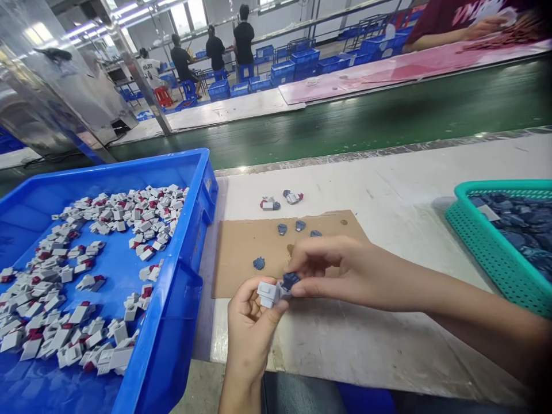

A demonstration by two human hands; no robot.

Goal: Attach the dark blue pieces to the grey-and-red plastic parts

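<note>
My left hand (254, 322) is closed on a light grey plastic part (267, 292), held over the near edge of the cardboard sheet (235, 247). Between the thumb and fingers of my right hand (332, 270) is a small dark blue plastic piece (290, 280). It touches the right end of the grey part, though my fingers hide part of the contact. Several loose dark blue pieces (259, 263) lie on the cardboard. Just beyond it rest two grey parts (269, 203) that carry dark blue and dark red pieces.
On the left stands a blue bin (172, 322) holding many grey and dark red parts. A green perforated basket (487, 247) of dark blue pieces is at the right. Past the white table (405, 178) runs a green conveyor belt (345, 123). A co-worker's arm (466, 31) shows across it.
</note>
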